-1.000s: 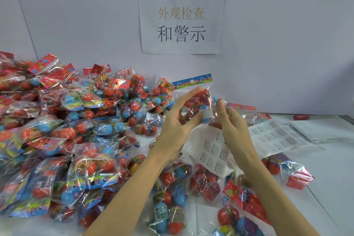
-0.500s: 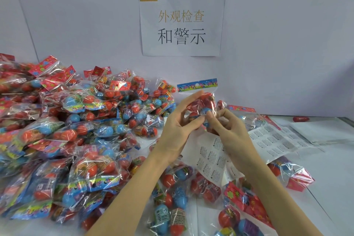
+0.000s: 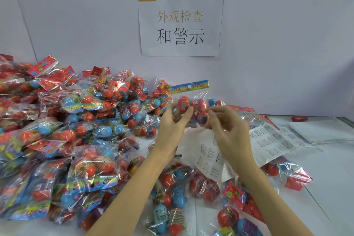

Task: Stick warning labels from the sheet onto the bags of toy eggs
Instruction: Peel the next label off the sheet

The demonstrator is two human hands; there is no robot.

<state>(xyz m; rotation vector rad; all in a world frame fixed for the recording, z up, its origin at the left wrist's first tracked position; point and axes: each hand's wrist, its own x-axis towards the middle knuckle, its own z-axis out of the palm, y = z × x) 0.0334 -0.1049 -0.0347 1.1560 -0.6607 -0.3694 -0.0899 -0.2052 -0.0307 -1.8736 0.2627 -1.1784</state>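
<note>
A plain pale wall (image 3: 277, 44) stands behind a white table (image 3: 335, 188). A paper sign (image 3: 181, 23) with Chinese characters hangs on the wall.

A white paper sign (image 3: 180, 23) taped to the wall reads "外观检查" in gold on its upper line and "和警示" in black below. The label sheet (image 3: 272, 140) on the table carries blocks of print too small to read. Print on the egg bags is illegible.
</note>
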